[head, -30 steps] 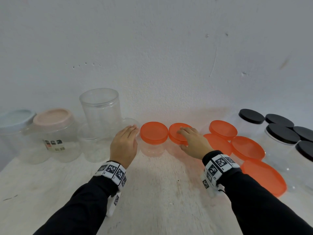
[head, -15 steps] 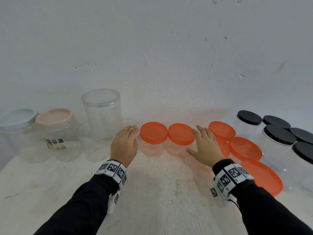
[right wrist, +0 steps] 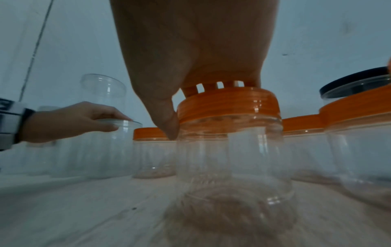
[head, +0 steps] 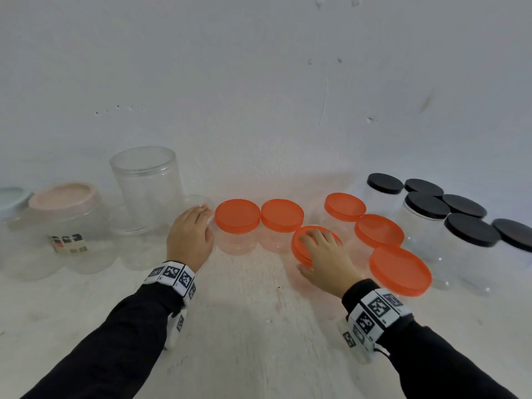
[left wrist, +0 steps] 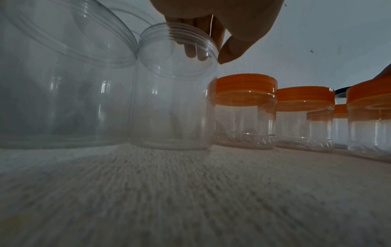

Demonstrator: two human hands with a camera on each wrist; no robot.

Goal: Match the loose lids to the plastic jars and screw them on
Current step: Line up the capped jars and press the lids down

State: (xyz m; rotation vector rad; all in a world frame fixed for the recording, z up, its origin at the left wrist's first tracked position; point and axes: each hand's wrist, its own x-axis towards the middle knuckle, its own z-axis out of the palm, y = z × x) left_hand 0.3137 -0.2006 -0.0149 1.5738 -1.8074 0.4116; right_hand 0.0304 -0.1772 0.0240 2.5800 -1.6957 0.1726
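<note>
My left hand (head: 198,214) pinches the rim of a small open clear jar (head: 201,201) left of centre. In the left wrist view its fingers (left wrist: 191,48) reach inside the open clear jar (left wrist: 173,86) and the thumb lies outside. My right hand (head: 312,249) grips the orange lid (head: 299,250) of a clear jar in front of the row. In the right wrist view my right hand (right wrist: 190,108) has its thumb pressed on the side of the orange lid (right wrist: 228,103) and its fingers over the top. Two orange-lidded jars (head: 237,217) (head: 282,216) stand between my hands.
Three more orange-lidded jars (head: 378,230) stand to the right, then several black-lidded jars (head: 472,233). On the left are a tall open clear jar (head: 146,182), a pink-lidded jar (head: 63,200) and a pale blue-lidded one (head: 11,195). A white wall rises close behind.
My right hand left the lid of the second orange jar, swung right, and now grips the lid of a neighbouring orange-lidded jar. The left hand stayed on the open jar.
</note>
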